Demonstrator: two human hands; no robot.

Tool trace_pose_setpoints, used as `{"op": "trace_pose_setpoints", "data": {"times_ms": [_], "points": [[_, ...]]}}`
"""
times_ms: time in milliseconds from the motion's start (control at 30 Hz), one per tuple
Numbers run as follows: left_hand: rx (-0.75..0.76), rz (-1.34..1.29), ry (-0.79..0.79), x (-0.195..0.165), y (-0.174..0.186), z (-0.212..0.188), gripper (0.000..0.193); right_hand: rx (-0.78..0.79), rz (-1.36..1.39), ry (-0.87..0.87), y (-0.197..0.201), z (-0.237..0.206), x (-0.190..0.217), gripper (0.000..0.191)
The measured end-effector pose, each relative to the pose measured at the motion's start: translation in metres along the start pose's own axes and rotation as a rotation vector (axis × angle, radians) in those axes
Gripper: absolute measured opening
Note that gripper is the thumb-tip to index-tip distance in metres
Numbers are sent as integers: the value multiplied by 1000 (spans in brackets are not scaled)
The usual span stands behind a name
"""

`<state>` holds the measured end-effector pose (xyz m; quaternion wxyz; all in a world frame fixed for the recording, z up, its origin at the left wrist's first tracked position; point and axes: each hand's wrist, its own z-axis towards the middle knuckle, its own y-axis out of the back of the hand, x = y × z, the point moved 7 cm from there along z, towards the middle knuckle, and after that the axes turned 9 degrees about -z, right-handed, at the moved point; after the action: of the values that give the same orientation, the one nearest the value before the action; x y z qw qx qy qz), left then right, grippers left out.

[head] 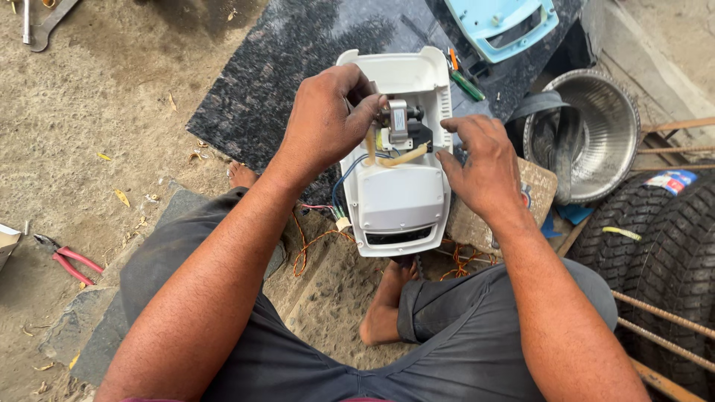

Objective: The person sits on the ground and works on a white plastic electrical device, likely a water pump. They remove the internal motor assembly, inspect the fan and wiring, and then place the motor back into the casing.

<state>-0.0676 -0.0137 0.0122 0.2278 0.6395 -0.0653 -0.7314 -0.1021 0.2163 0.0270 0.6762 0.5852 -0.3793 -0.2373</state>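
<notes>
A white plastic appliance housing point(402, 197) lies open side up in front of my knees. A small metal motor part point(398, 123) with cream tubes and blue and black wires sits inside its upper half. My left hand point(325, 119) pinches the motor part from the left, fingers closed on it. My right hand point(485, 167) rests against the housing's right edge, fingers spread, and steadies it. Orange wires point(311, 246) trail from under the housing to the ground.
A dark stone slab point(283, 67) lies under the housing. A steel bowl point(603, 130), black tyres point(663, 246), a light blue plastic cover point(500, 22), a green-handled screwdriver point(466, 83) and red-handled pliers point(71, 262) lie around. My bare feet point(383, 305) rest on the sandy ground.
</notes>
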Motion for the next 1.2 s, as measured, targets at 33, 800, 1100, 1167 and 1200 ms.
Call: {"op": "trace_pose_setpoints", "data": {"times_ms": [33,800,1100,1167,1200], "points": [[-41,86,-21,2,4,-2,22,14,-8,-5,0,2,2,45],[274,187,509,79,-26,-15,79,105,-69,-76,-40,25,4,43],[264,169,516,78,-19,-15,79,127,-22,-114,-42,27,5,43],[268,174,529,79,-19,-15,79,139,-23,-115,-42,29,5,42],[265,177,523,79,-19,-15,79,145,-22,-133,-42,30,4,43]]}}
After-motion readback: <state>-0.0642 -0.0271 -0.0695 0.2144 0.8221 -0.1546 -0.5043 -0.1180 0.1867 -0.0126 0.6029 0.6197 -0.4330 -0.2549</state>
